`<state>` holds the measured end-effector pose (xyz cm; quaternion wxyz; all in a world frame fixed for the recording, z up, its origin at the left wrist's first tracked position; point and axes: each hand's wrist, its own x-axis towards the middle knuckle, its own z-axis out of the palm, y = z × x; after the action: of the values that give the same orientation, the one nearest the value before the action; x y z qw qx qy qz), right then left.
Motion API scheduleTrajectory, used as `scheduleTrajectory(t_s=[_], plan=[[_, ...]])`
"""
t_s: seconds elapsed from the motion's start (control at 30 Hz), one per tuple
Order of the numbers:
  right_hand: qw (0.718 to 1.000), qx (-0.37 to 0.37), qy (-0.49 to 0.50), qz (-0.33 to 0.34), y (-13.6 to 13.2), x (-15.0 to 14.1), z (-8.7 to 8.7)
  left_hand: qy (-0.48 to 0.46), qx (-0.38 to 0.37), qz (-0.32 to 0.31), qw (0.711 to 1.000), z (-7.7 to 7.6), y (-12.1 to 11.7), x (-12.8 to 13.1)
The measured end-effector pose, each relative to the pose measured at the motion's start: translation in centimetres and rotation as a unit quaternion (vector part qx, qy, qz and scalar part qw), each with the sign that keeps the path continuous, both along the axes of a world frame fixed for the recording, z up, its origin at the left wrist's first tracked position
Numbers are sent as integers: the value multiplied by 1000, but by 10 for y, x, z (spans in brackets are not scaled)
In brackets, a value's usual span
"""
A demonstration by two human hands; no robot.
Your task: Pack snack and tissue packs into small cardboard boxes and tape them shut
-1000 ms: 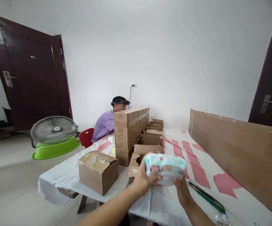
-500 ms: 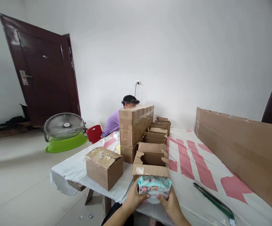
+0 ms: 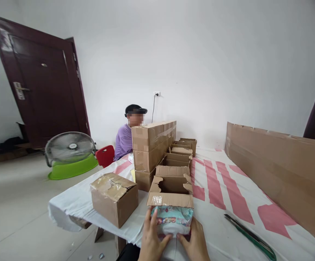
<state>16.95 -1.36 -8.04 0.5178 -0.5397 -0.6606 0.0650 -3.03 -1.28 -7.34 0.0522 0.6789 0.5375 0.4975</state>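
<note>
Between my two hands is a soft plastic pack [image 3: 173, 222], teal and white with small coloured pictures, much like a pack of wipes or tissues. My left hand [image 3: 152, 237] holds its left side, thumb at the near lower edge and fingers up along the side. On the opposite side my right hand [image 3: 195, 241] grips it, its thumb also at the near edge. The pack sits right against the near flap of an open cardboard box [image 3: 170, 200], whose inside looks dark. How far my fingers reach round the pack's far side is hidden.
More open boxes [image 3: 178, 159] run in a row behind. Left of them stand stacked taped boxes [image 3: 141, 161] and a single closed box [image 3: 114, 199]. A green-handled tool [image 3: 250, 235] lies right on the cloth-covered table. A person [image 3: 123, 139] sits beyond; a fan [image 3: 70, 146] is leftward.
The pack has moved slightly down and left, staying in both hands. My left fingers have shifted up its side. The person beyond the boxes has raised their head, and the view has turned slightly.
</note>
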Motion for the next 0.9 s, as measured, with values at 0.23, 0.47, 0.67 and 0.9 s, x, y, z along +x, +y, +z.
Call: scheduleTrajectory(t_s=[0.23,0.47,0.67,0.9], plan=[[1000,4,13,-4,4,1,-12,128,-46,25,990,25,12,12],[1000,29,2,-9,10,2,-28,126,-69,-8,990,37,36,3],[999,23,-35,-12,12,3,-35,125,-92,-14,988,41,54,0],[999,-7,-50,-7,10,5,-39,147,-127,-2,981,58,79,3]])
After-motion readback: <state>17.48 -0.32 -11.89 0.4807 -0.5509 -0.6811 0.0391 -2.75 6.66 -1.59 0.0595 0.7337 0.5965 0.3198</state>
